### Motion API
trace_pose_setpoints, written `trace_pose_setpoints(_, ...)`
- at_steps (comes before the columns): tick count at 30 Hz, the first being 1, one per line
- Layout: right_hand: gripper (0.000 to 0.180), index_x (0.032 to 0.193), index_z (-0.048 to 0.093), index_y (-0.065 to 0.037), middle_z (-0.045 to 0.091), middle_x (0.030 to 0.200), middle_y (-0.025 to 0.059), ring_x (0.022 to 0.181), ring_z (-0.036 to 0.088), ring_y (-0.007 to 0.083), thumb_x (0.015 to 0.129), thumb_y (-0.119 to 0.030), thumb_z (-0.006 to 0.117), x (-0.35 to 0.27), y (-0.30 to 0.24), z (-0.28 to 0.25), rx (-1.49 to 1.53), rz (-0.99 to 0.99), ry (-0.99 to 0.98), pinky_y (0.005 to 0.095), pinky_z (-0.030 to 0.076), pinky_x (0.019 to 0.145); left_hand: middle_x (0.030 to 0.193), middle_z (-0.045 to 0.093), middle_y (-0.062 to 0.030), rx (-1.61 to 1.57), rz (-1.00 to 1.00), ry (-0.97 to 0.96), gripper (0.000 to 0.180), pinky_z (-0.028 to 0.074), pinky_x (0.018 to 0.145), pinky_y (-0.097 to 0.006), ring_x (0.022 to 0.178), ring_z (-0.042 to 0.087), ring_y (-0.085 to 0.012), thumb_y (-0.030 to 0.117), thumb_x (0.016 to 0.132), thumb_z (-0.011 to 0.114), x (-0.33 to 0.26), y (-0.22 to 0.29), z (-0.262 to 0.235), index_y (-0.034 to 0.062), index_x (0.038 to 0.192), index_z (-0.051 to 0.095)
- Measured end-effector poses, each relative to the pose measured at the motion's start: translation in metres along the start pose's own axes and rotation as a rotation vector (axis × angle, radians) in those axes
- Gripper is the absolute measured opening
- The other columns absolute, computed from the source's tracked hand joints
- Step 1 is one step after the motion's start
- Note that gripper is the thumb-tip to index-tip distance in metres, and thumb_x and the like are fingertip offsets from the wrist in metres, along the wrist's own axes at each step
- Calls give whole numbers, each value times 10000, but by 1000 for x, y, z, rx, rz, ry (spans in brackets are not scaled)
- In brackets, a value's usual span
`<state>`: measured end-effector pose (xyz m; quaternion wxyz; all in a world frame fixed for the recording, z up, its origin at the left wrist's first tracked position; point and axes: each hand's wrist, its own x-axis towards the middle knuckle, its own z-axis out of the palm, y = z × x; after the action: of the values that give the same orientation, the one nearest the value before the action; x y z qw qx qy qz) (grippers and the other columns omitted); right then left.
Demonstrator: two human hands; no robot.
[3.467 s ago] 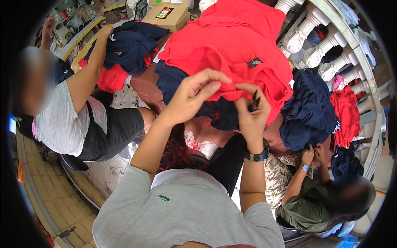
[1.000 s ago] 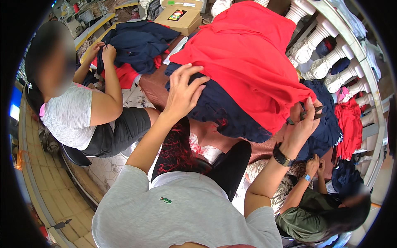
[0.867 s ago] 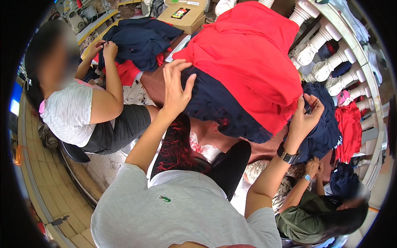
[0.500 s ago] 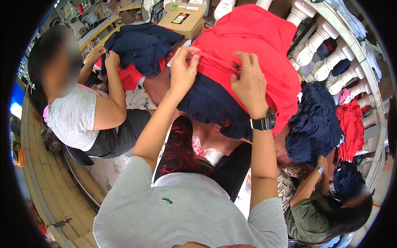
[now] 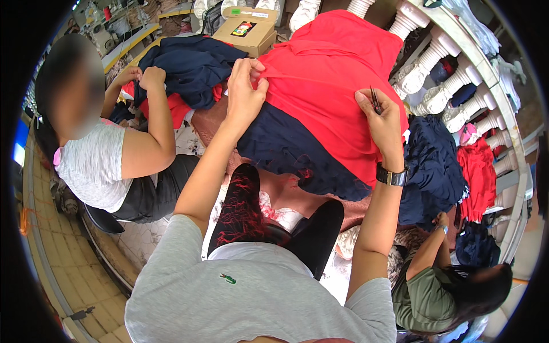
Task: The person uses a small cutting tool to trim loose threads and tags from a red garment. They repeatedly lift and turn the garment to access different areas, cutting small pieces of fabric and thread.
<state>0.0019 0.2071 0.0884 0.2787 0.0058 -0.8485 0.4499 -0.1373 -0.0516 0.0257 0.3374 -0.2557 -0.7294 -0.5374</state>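
My left hand [image 5: 246, 94] pinches the edge of a red garment [image 5: 331, 63] between thumb and fingers, at the garment's left side. The red cloth lies spread over navy fabric [image 5: 286, 143], whose lower part hangs toward my knees. Over the right part of the red cloth, my right hand [image 5: 380, 117] is closed round small dark thread snips [image 5: 375, 100], their points facing up and away. A dark watch [image 5: 392, 175] is on that wrist. Loose red threads [image 5: 243, 211] cling to my dark trouser leg.
At left, a co-worker's hands [image 5: 150, 79] hold a navy garment [image 5: 191, 66]. Another person [image 5: 443, 297] sits at lower right beside a navy heap [image 5: 434, 166] and red cloth [image 5: 477, 177]. A cardboard box [image 5: 246, 34] stands behind. White balusters [image 5: 423, 71] line the right.
My right hand has moved right, away from my left hand, and the snips now show plainly in it. My left hand still pinches the red edge, slightly further left and up.
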Motion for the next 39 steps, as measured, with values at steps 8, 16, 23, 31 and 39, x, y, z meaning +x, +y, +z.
trace_pose_setpoints(8, 157, 981, 702, -4, 687, 871, 18, 807, 578, 92, 995, -159, 685, -1, -46, -53, -188, -402, 734, 255, 484, 762, 1050, 621, -168, -19, -69, -16, 338, 530, 855, -416, 935, 666, -352, -98, 793, 632, 43, 33, -25, 4, 1108, 563)
trace_pose_setpoints(16, 174, 1026, 727, -21, 689, 826, 69, 748, 660, 206, 895, -128, 769, -49, 23, -66, -594, -83, 664, 294, 488, 702, 1179, 579, -146, -58, 250, -845, 343, 434, 996, -427, 1152, 552, -343, 210, 853, 772, -75, 87, -33, 47, 1121, 633)
trace_pose_setpoints(23, 223, 1014, 705, 44, 750, 840, 93, 688, 598, 80, 1011, -168, 634, -108, -22, 42, 79, 218, 180, 266, 448, 605, 1022, 593, -131, -276, 66, -346, 240, 515, 776, -330, 853, 629, -228, 51, 889, 724, -58, 86, -4, 10, 1107, 632)
trace_pose_setpoints(31, 172, 932, 672, 5, 682, 681, 27, 589, 518, 28, 998, -153, 659, -87, 12, 84, 350, 300, 372, 224, 368, 541, 902, 653, -63, -214, -97, -476, 143, 484, 657, -280, 761, 617, -98, 60, 902, 732, -47, 68, 63, -4, 1013, 670)
trace_pose_setpoints(39, 203, 885, 638, -16, 603, 655, -21, 584, 501, 34, 961, -181, 727, -84, -3, 81, 356, 297, 369, 219, 356, 537, 959, 697, -63, -823, -374, -447, 77, 493, 780, -240, 847, 614, -98, 105, 1017, 621, -60, 54, 61, 35, 1012, 590)
